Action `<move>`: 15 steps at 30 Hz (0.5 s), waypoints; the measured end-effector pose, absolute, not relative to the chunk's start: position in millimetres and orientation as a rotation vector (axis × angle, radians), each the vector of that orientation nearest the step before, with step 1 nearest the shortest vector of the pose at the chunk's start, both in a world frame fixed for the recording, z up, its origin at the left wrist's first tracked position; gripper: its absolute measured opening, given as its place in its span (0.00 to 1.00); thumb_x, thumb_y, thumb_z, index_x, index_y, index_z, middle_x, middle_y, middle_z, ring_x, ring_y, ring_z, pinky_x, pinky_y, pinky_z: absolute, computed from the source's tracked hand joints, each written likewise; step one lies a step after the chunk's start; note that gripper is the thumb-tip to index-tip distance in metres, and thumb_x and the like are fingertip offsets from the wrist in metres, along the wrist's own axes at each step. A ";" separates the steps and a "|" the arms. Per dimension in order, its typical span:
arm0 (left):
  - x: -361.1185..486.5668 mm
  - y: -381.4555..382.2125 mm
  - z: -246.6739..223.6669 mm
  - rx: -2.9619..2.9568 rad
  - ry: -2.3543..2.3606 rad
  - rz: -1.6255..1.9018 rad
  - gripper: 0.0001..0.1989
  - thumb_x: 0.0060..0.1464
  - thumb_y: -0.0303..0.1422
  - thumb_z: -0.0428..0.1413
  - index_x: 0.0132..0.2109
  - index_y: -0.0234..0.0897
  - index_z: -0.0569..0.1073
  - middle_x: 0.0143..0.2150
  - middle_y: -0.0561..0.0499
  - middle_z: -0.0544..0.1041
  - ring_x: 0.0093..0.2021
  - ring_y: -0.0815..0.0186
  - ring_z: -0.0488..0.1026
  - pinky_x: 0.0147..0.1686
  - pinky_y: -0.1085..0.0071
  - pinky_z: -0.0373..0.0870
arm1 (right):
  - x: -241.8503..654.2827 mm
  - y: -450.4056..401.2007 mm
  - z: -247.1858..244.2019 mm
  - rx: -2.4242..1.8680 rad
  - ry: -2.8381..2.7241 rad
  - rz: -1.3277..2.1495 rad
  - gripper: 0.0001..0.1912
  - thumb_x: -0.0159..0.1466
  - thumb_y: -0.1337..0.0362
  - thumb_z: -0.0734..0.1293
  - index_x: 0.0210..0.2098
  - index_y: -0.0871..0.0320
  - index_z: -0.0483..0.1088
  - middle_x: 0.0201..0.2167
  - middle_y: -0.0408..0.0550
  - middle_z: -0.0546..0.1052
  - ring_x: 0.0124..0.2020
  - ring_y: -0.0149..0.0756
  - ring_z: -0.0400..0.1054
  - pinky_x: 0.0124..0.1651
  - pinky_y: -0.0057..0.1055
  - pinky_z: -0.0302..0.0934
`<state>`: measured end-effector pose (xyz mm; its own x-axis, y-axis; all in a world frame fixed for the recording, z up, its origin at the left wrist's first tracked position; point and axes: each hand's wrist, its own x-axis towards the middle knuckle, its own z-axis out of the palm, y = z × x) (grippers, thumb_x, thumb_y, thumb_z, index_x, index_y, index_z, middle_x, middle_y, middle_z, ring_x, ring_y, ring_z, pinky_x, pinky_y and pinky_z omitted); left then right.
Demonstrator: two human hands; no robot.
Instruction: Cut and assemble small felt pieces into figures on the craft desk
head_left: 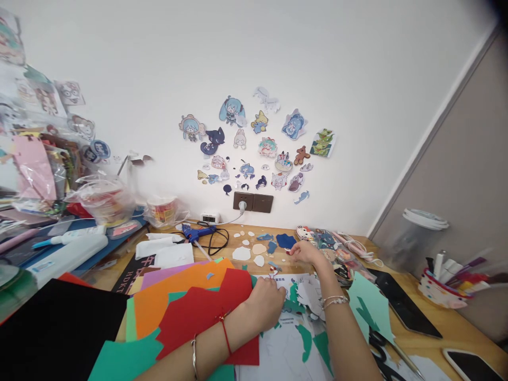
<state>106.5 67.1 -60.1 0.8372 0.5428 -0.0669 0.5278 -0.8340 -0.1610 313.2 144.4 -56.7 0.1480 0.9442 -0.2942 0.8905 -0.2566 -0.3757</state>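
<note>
Only one piece of lettering can be partly read. On the dark board (133, 272) lying at the near left of the desk, under the coloured sheets, the white letters "HDK" are seen, beside a red character that cannot be made out. The print on the white paper (286, 338) under the hands is too small to be read.
</note>
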 end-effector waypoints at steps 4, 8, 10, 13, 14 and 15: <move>106.9 67.5 -60.6 -2.881 -0.846 0.165 0.12 0.56 0.35 0.51 0.44 0.32 0.67 0.40 0.47 0.70 0.39 0.63 0.69 0.37 0.63 0.69 | 311.0 143.2 -55.2 -2.287 -1.810 0.781 0.09 0.62 0.63 0.62 0.38 0.63 0.68 0.36 0.46 0.72 0.34 0.32 0.68 0.36 0.33 0.65; 107.5 67.7 -60.9 -2.884 -0.846 0.165 0.12 0.56 0.35 0.51 0.44 0.32 0.67 0.40 0.47 0.70 0.39 0.63 0.69 0.37 0.63 0.69 | 309.3 143.3 -56.3 -2.309 -1.744 0.835 0.10 0.63 0.63 0.61 0.40 0.63 0.67 0.36 0.46 0.72 0.32 0.30 0.68 0.34 0.31 0.65; 107.5 67.6 -60.6 -2.886 -0.853 0.164 0.12 0.56 0.35 0.51 0.44 0.32 0.67 0.40 0.47 0.70 0.39 0.63 0.69 0.37 0.63 0.69 | 308.3 143.1 -56.4 -2.316 -1.712 0.860 0.10 0.63 0.63 0.61 0.41 0.63 0.66 0.35 0.46 0.72 0.31 0.30 0.68 0.33 0.30 0.66; 107.2 67.3 -60.4 -2.890 -0.860 0.157 0.12 0.56 0.35 0.51 0.44 0.32 0.67 0.40 0.47 0.70 0.39 0.63 0.69 0.37 0.63 0.69 | 307.0 142.5 -56.2 -2.316 -1.678 0.892 0.10 0.63 0.63 0.60 0.42 0.63 0.66 0.35 0.46 0.72 0.30 0.29 0.68 0.31 0.29 0.66; 107.1 67.3 -60.6 -2.891 -0.861 0.154 0.12 0.56 0.35 0.51 0.44 0.32 0.67 0.40 0.47 0.70 0.39 0.63 0.69 0.37 0.63 0.69 | 306.9 142.5 -56.5 -2.317 -1.670 0.901 0.10 0.63 0.63 0.60 0.42 0.63 0.65 0.34 0.46 0.72 0.30 0.28 0.68 0.31 0.29 0.66; 107.0 67.4 -61.0 -2.892 -0.861 0.151 0.12 0.56 0.35 0.51 0.44 0.32 0.67 0.40 0.47 0.70 0.39 0.63 0.69 0.37 0.63 0.69 | 307.1 142.7 -57.1 -2.320 -1.665 0.908 0.10 0.63 0.63 0.60 0.42 0.63 0.65 0.34 0.46 0.72 0.29 0.28 0.68 0.31 0.29 0.66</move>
<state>107.0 67.4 -61.0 0.8331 0.5498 -0.0609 0.5378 -0.8308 -0.1433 307.1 142.7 -57.1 0.2029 0.8997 -0.3865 0.8119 -0.3753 -0.4472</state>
